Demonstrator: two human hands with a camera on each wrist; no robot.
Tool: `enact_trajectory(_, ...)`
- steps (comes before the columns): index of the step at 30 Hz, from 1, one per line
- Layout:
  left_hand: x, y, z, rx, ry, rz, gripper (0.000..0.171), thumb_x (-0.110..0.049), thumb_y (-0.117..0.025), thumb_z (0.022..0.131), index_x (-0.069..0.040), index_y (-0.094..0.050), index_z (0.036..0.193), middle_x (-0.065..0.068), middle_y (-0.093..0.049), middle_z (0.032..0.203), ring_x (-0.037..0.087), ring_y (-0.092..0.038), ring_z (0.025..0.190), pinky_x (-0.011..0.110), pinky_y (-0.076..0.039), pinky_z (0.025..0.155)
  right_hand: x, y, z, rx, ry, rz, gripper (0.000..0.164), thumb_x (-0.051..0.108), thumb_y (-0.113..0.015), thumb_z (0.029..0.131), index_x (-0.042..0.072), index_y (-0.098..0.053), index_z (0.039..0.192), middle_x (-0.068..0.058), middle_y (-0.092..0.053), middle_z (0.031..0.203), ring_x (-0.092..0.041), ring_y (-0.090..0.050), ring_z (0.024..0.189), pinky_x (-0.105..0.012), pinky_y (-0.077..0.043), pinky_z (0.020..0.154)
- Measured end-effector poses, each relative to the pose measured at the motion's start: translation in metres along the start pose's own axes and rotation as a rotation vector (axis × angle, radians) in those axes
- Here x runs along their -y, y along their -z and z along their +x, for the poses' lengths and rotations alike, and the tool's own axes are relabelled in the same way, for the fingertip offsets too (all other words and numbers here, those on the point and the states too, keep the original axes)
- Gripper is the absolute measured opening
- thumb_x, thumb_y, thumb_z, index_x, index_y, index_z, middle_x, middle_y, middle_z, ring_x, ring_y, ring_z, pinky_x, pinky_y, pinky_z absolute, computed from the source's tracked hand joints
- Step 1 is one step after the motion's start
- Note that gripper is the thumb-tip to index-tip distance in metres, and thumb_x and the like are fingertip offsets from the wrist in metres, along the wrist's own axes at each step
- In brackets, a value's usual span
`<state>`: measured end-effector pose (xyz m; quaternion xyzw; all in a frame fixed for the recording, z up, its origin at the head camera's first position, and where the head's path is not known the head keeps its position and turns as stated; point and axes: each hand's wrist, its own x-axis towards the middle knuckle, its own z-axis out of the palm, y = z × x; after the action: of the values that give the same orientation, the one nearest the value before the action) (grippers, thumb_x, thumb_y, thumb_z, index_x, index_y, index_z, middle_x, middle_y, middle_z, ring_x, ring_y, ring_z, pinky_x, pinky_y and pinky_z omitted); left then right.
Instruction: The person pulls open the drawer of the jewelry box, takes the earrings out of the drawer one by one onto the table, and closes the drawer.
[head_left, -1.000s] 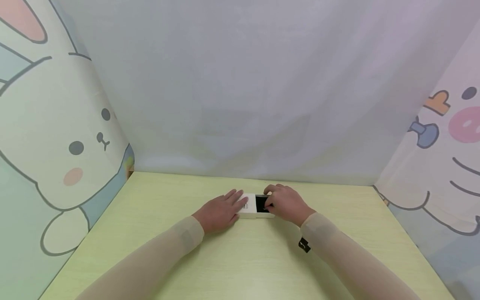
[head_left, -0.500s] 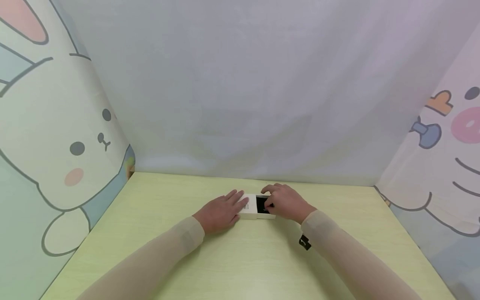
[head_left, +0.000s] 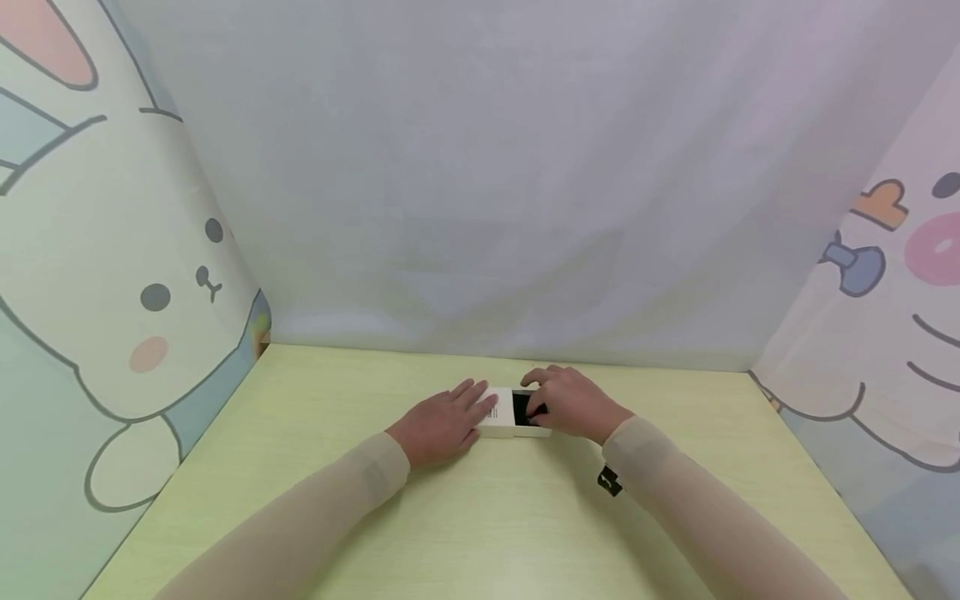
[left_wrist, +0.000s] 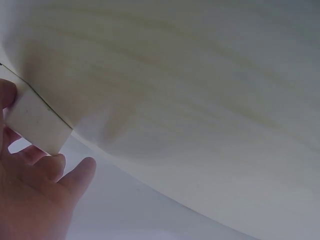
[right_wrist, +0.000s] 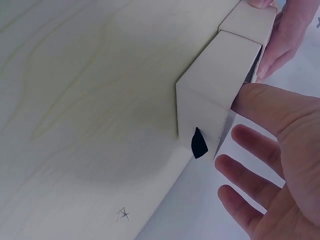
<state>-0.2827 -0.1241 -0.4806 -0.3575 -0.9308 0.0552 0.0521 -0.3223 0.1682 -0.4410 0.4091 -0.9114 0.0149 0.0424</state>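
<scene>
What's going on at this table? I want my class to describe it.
A person's left hand rests on a small white box on the table. The box's tray is partly slid out on the right, showing something black, and the right hand reaches in there. Whether it grips anything can't be told.

Left hand [head_left: 437,427] holds a white box [head_left: 505,406]; right hand [head_left: 576,405] touches its tray [head_left: 532,432].

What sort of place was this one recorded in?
Probably a small draped recording booth: a pale wood-grain table sits in front of a plain hanging sheet, with a cartoon rabbit print on the left side and a cartoon pig print on the right.
</scene>
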Motion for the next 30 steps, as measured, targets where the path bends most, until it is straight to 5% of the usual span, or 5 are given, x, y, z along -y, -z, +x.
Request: enact_trajectory(30, -0.0018, 0.0027, 0.0001, 0.025, 0.015, -0.022, 0.063, -0.037, -0.061, 0.124, -0.015, -0.047, 0.181, 0.014, -0.046, 0.190, 0.035, -0.050, 0.176, 0.045, -0.050, 0.141, 0.0044, -0.0008, 0.0065, 0.016, 0.021, -0.064, 0.007, 0.017, -0.098, 0.099, 0.023, -0.093, 0.098, -0.009, -0.083, 0.145, -0.033, -0.082, 0.127, -0.056, -0.070, 0.109)
